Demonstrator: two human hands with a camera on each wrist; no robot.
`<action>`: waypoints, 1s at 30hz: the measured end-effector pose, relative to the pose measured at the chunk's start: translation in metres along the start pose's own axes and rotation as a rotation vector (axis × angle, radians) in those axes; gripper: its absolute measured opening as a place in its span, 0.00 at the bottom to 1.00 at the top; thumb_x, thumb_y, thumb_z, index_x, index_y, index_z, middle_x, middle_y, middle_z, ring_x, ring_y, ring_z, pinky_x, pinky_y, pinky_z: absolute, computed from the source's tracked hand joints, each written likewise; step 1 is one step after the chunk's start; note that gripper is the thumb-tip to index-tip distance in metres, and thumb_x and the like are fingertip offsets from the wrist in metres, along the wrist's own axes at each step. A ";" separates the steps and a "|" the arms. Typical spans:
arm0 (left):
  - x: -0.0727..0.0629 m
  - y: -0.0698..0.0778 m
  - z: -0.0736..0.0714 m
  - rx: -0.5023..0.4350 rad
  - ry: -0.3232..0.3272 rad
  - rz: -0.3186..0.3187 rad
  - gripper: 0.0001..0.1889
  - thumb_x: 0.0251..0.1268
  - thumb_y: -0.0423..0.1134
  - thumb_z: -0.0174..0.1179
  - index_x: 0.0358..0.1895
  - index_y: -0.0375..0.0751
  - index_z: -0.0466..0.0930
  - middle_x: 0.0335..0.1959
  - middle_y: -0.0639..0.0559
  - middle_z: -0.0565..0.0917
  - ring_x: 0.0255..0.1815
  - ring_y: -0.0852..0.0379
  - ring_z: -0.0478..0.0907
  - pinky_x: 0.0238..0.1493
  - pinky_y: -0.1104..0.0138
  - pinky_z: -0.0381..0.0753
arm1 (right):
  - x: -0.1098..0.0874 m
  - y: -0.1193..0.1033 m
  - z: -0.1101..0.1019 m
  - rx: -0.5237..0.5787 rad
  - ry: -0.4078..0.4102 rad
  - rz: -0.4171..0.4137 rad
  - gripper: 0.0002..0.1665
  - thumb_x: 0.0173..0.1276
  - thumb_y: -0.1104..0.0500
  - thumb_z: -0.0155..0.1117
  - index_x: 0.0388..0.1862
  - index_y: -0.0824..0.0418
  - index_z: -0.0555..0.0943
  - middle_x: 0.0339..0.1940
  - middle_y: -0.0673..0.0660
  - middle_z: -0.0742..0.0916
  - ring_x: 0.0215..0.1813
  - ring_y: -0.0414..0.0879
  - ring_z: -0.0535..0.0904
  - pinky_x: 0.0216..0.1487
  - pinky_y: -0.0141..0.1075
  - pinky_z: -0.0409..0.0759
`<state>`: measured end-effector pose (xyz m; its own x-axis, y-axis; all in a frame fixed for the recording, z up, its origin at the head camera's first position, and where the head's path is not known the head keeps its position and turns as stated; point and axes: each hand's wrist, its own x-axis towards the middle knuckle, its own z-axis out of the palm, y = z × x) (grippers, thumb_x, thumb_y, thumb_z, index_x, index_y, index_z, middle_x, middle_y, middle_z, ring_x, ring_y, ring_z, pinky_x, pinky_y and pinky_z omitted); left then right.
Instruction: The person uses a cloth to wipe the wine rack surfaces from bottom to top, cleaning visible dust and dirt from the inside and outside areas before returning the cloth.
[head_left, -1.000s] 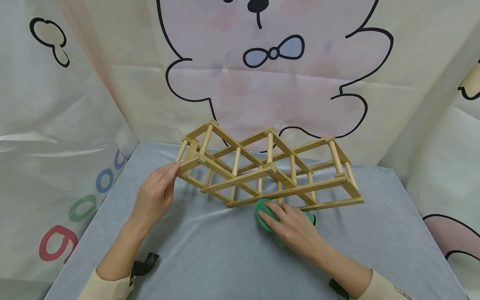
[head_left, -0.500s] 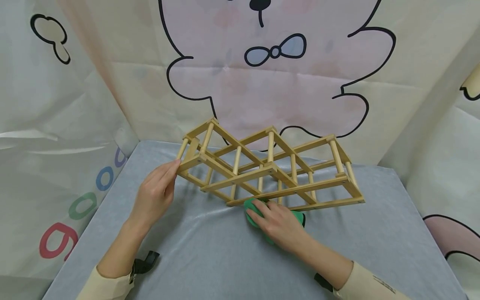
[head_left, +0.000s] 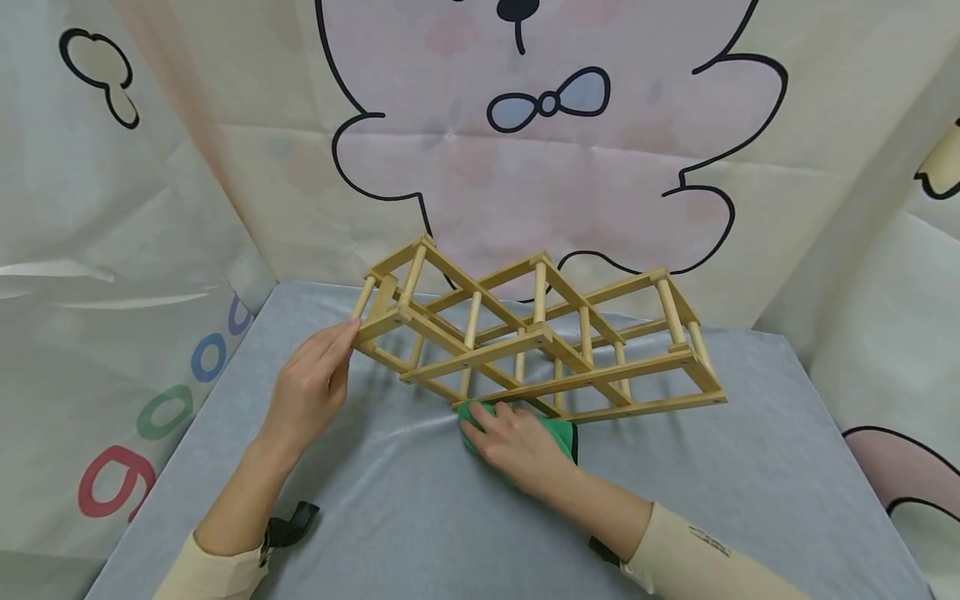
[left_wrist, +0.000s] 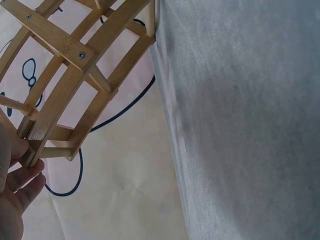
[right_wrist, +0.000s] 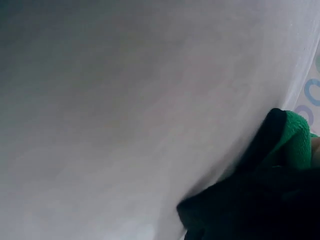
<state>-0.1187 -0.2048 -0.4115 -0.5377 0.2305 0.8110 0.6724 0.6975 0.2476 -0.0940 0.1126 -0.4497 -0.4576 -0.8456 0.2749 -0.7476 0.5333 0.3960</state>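
Nearest, two beige sleeves (head_left: 690,554) enter from the bottom edge, with a black band (head_left: 292,527) at the left wrist. Forward of these, the tabletop (head_left: 435,517) is covered in grey-blue fabric. The right hand (head_left: 521,450) grips a green cloth (head_left: 558,433) with black edging, fingers spread over its upper part, at the lower front rail of the wooden rack (head_left: 540,334). The left hand (head_left: 311,383) pinches the left end corner of the rack between thumb and fingers, as the left wrist view confirms. The rack is located toward the rear of the tabletop, running left to right; it consists of flat slats in a zigzag layout joined by round upright dowels, with metal fasteners at some slat joints. Farthest, a printed backdrop (head_left: 450,158) shows a pink figure outlined in black with a blue bow tie (head_left: 549,102).
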 end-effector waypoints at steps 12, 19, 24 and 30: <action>0.003 -0.001 0.000 0.001 -0.012 0.011 0.29 0.59 0.12 0.63 0.66 0.29 0.80 0.54 0.33 0.86 0.53 0.34 0.84 0.57 0.47 0.84 | 0.016 -0.006 0.003 -0.019 -0.051 0.006 0.11 0.73 0.64 0.70 0.51 0.54 0.88 0.52 0.57 0.84 0.26 0.45 0.73 0.15 0.31 0.70; 0.003 -0.003 0.001 0.000 -0.006 0.000 0.30 0.59 0.11 0.63 0.66 0.29 0.80 0.54 0.33 0.86 0.53 0.34 0.84 0.58 0.48 0.83 | 0.023 -0.006 0.007 0.037 -0.002 0.014 0.13 0.72 0.62 0.72 0.53 0.54 0.88 0.57 0.59 0.85 0.31 0.48 0.81 0.20 0.32 0.78; 0.001 -0.002 0.002 -0.004 0.006 -0.003 0.30 0.58 0.11 0.63 0.66 0.30 0.80 0.53 0.34 0.86 0.52 0.34 0.84 0.58 0.49 0.83 | 0.028 -0.007 0.010 0.051 0.041 0.017 0.14 0.72 0.61 0.72 0.55 0.54 0.88 0.58 0.59 0.85 0.29 0.47 0.80 0.24 0.33 0.81; 0.001 0.000 0.002 -0.007 0.009 -0.008 0.30 0.58 0.11 0.63 0.65 0.31 0.81 0.53 0.35 0.87 0.52 0.35 0.84 0.60 0.54 0.82 | 0.035 -0.008 0.007 0.053 0.075 0.000 0.11 0.74 0.64 0.68 0.52 0.55 0.87 0.55 0.59 0.84 0.27 0.45 0.75 0.21 0.32 0.77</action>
<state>-0.1203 -0.2035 -0.4123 -0.5390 0.2187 0.8134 0.6716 0.6944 0.2584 -0.1075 0.0787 -0.4495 -0.4220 -0.8401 0.3409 -0.7726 0.5300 0.3496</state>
